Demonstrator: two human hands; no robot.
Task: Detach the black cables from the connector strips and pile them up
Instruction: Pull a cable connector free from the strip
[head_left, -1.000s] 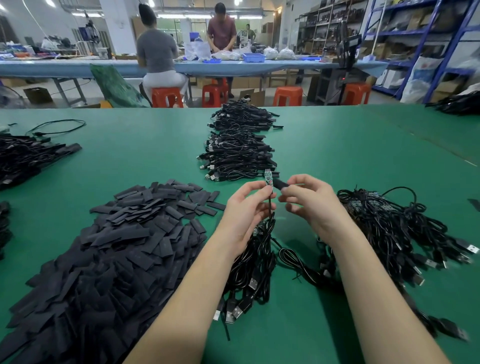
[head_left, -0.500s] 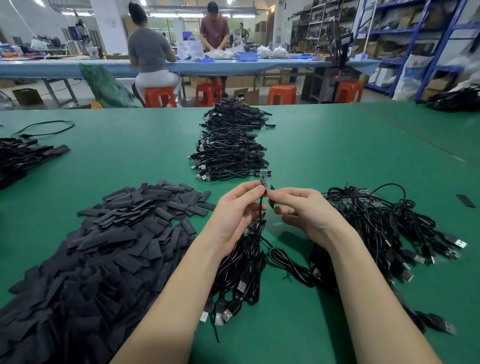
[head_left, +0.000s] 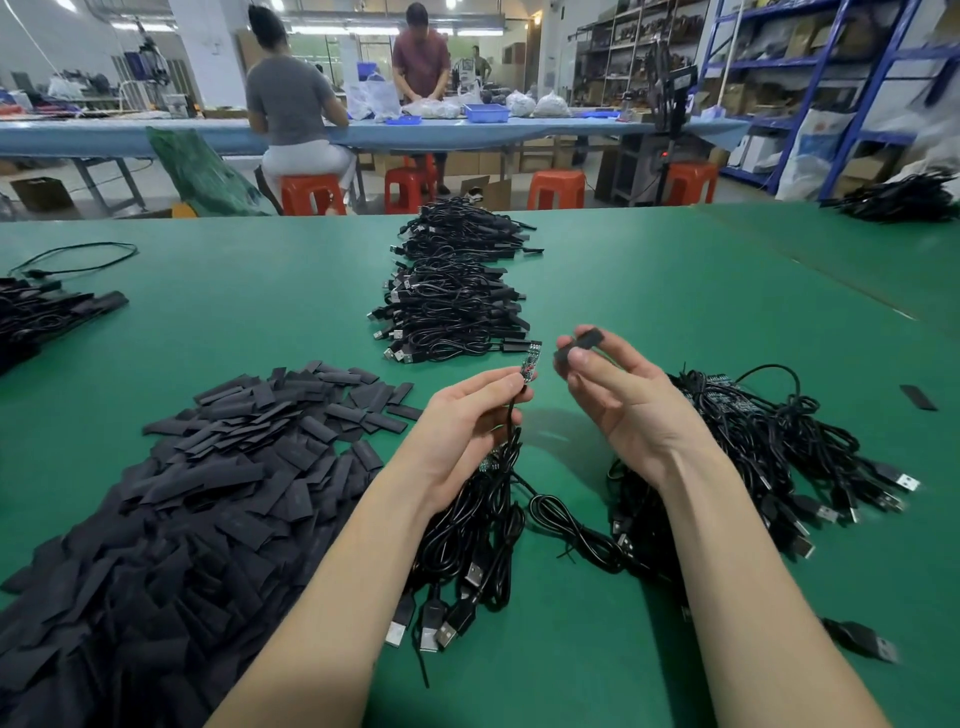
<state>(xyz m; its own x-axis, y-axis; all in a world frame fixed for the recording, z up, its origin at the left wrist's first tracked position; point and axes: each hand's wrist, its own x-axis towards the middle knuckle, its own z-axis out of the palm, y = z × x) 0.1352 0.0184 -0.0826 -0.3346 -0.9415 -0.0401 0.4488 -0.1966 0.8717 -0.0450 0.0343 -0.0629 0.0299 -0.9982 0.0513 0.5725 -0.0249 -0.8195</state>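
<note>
Two hands raised over the green desk (head_left: 675, 312), apart.
Left hand (head_left: 467, 415) pinches a black cable (head_left: 511, 431) below its small board; right hand (head_left: 608, 384) pinches a black sleeve (head_left: 582, 345).

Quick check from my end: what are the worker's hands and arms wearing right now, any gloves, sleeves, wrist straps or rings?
Nothing shows on either one. The left hand and the right hand are bare, with no gloves or finger cots and no rings visible. Both forearms are uncovered as far as the bottom edge of the picture, so no sleeve cuff is in view. No watch, bracelet or wrist strap shows on either wrist.
</note>
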